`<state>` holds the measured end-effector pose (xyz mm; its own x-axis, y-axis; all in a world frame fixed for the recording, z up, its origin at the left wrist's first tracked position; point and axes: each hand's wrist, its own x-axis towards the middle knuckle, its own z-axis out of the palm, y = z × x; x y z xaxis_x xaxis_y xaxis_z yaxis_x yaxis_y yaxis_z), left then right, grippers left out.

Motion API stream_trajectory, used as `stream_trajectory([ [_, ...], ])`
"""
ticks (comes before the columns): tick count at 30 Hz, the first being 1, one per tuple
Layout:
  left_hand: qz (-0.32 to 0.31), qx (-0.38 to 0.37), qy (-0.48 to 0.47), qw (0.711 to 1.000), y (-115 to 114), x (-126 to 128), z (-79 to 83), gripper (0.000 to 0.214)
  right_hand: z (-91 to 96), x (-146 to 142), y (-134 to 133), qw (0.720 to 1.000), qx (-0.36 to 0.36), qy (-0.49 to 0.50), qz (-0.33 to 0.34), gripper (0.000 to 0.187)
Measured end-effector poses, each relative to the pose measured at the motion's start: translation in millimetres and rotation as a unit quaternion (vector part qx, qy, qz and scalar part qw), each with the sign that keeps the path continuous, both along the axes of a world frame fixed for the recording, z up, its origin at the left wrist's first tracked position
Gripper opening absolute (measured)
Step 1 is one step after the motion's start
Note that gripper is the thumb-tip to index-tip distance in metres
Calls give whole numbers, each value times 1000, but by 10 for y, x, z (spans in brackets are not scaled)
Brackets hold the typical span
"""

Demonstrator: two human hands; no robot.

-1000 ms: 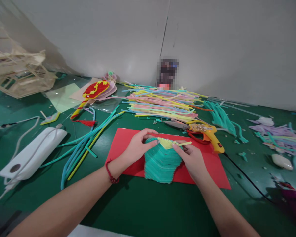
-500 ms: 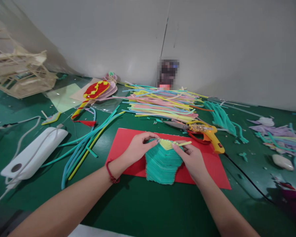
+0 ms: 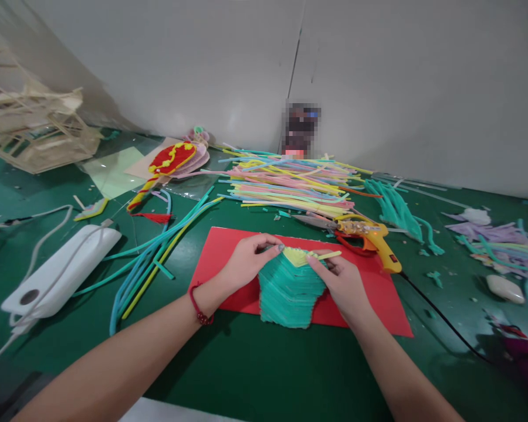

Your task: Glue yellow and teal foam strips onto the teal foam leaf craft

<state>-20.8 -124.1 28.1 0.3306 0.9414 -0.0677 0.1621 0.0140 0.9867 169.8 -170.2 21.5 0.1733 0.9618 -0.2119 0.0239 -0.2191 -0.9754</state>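
A flat teal piece [image 3: 290, 293] built from rows of pipe cleaners, with a yellow pointed patch [image 3: 295, 255] at its top edge, is held over a red sheet [image 3: 369, 305]. My left hand [image 3: 251, 258] pinches its upper left corner between thumb and fingers. At the upper right, my right hand [image 3: 339, 280] is closed on the same edge, its thumb against the yellow patch. A short yellow pipe cleaner [image 3: 331, 255] sticks out to the right past the right thumb. The right fingertips are partly hidden behind the piece.
A yellow glue gun [image 3: 382, 246] and scissors [image 3: 317, 221] lie beyond the red sheet. Farther back is a pile of coloured pipe cleaners [image 3: 290, 184]. Left are loose strands [image 3: 158, 246], a red-and-yellow fan-shaped piece [image 3: 172, 159] and a white power strip [image 3: 61, 275]; teal strands [image 3: 396, 211] lie right.
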Motion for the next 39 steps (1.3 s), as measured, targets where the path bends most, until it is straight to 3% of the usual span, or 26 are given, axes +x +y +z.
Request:
stream_trajectory([
  [4, 3, 17, -1, 1000, -1, -16, -21, 27, 8, -1, -1, 1000, -2, 1, -2, 40],
  [9, -32, 38, 6, 999, -16, -12, -37, 19, 22, -24, -9, 1000, 8, -3, 0, 37],
  [39, -72, 54, 32, 995, -11, -35, -18, 17, 16, -19, -12, 1000, 9, -24, -9, 40],
])
